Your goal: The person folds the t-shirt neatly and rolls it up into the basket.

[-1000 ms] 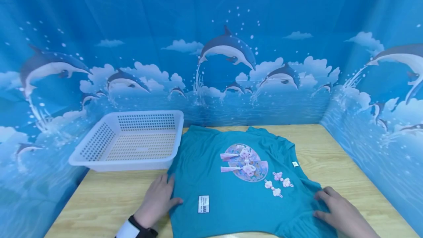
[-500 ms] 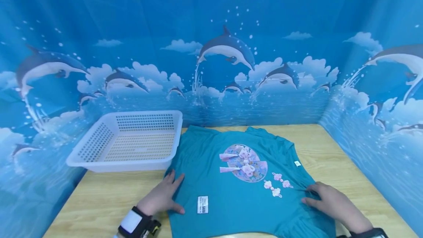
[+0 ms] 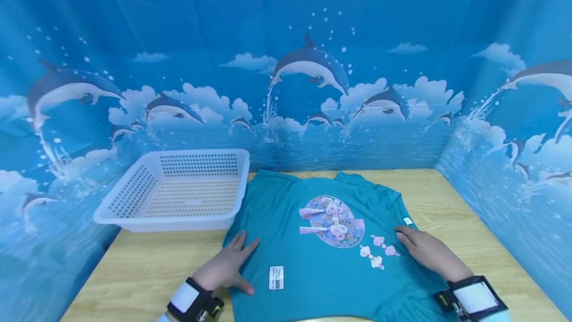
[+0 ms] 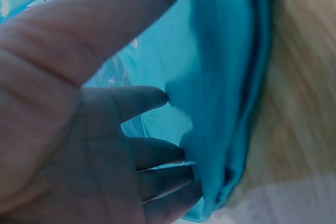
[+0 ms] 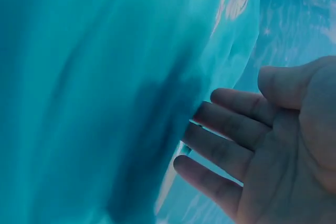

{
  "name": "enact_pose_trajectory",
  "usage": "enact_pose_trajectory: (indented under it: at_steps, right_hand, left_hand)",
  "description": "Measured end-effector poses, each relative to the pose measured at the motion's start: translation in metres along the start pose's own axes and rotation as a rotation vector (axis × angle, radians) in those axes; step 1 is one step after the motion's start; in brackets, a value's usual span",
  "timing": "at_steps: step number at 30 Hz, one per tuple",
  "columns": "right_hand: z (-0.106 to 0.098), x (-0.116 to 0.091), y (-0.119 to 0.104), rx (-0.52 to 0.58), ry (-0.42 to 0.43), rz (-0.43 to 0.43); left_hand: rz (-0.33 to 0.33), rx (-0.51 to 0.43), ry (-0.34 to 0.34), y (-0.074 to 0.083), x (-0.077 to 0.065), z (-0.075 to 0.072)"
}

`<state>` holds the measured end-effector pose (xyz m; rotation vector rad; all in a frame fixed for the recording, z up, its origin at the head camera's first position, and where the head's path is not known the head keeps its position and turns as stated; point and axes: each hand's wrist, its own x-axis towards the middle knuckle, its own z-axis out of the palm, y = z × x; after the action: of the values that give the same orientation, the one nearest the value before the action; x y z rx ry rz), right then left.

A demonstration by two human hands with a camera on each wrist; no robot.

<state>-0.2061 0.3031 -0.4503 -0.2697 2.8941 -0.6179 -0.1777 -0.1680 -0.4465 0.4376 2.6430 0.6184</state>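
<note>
A teal shirt (image 3: 304, 282) lies spread on the wooden table, with a round floral print, pink knot-shaped decorations and a white label on its front. My left hand (image 3: 225, 267) rests at the shirt's left edge, fingers spread; the left wrist view shows its straight fingertips against the folded teal cloth (image 4: 220, 103). On the opposite side my right hand (image 3: 431, 252) lies over the right edge, just below a small white tag (image 3: 407, 221). In the right wrist view its fingers (image 5: 220, 150) are extended beside the fabric, gripping nothing.
A white perforated plastic basket (image 3: 178, 223) stands at the back left, close beside the shirt, with nothing in it. Bare wooden table (image 3: 473, 232) shows to the right. Blue dolphin-printed curtains (image 3: 286, 148) enclose the back and both sides.
My right hand has moved from the shirt's lower right edge up and inward, toward the small tag. My left hand has shifted slightly right onto the cloth, its fingers spreading wider.
</note>
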Motion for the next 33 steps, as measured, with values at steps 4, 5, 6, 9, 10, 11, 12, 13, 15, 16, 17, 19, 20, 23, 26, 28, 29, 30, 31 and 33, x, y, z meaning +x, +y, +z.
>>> enact_pose_trajectory:
  at_steps: [4,5,6,9,10,11,12,13,15,16,17,19,20,23,26,28,29,30,31,33]
  right_hand:
    - [-0.007,0.002,0.010,0.007,-0.008,0.001]
    - [-0.008,0.003,0.012,0.008,-0.012,0.005]
    - [-0.008,0.004,0.013,0.007,-0.012,0.010]
    - [-0.006,0.008,0.015,-0.004,0.003,0.023]
    - [-0.005,0.010,0.014,-0.003,0.015,0.022]
    - [-0.003,0.011,0.013,-0.002,0.030,0.017]
    - [-0.001,0.013,0.012,0.001,0.044,0.006]
    - [0.001,0.015,0.010,0.005,0.056,-0.007]
    - [0.004,0.019,0.006,0.016,0.065,-0.028]
    - [0.005,0.020,0.004,0.017,0.061,-0.038]
    - [0.007,0.022,0.003,0.015,0.052,-0.041]
    - [0.009,0.025,0.000,0.013,0.017,-0.036]
    - [0.010,0.026,0.000,0.014,-0.001,-0.026]
    - [0.009,0.026,-0.001,0.019,-0.039,0.006]
    - [0.004,0.023,-0.002,0.037,-0.053,0.017]
    - [0.000,0.021,-0.001,0.035,-0.050,0.009]
    - [-0.002,0.021,-0.001,0.032,-0.046,0.005]
    - [-0.004,0.022,-0.001,0.026,-0.037,-0.004]
    - [-0.005,0.023,-0.001,0.020,-0.022,-0.010]
    - [-0.005,0.027,-0.001,-0.009,0.014,-0.027]
  left_hand:
    - [-0.028,0.019,-0.020,0.004,0.000,-0.004]
    - [-0.043,0.020,-0.027,0.006,0.000,-0.006]
    - [-0.055,0.019,-0.032,0.008,0.001,-0.008]
    - [-0.073,0.032,-0.027,0.016,0.008,-0.013]
    - [-0.066,0.038,-0.013,0.018,0.011,-0.015]
    - [-0.056,0.045,0.002,0.020,0.015,-0.016]
    - [-0.040,0.055,0.022,0.022,0.019,-0.018]
    - [-0.023,0.062,0.041,0.024,0.024,-0.019]
    - [0.016,0.070,0.071,0.027,0.033,-0.020]
    - [0.037,0.073,0.081,0.027,0.038,-0.019]
    - [0.050,0.069,0.080,0.026,0.042,-0.018]
    - [0.063,0.066,0.063,0.024,0.048,-0.015]
    - [0.061,0.061,0.046,0.023,0.050,-0.013]
    - [0.039,0.060,0.005,0.016,0.052,-0.007]
    - [0.030,0.063,-0.007,0.012,0.050,-0.004]
    - [0.037,0.073,-0.003,0.012,0.048,-0.005]
    - [0.042,0.078,-0.001,0.012,0.047,-0.006]
    - [0.045,0.078,0.004,0.013,0.047,-0.008]
    - [0.045,0.076,0.009,0.014,0.048,-0.010]
    - [0.038,0.068,0.031,0.018,0.050,-0.014]
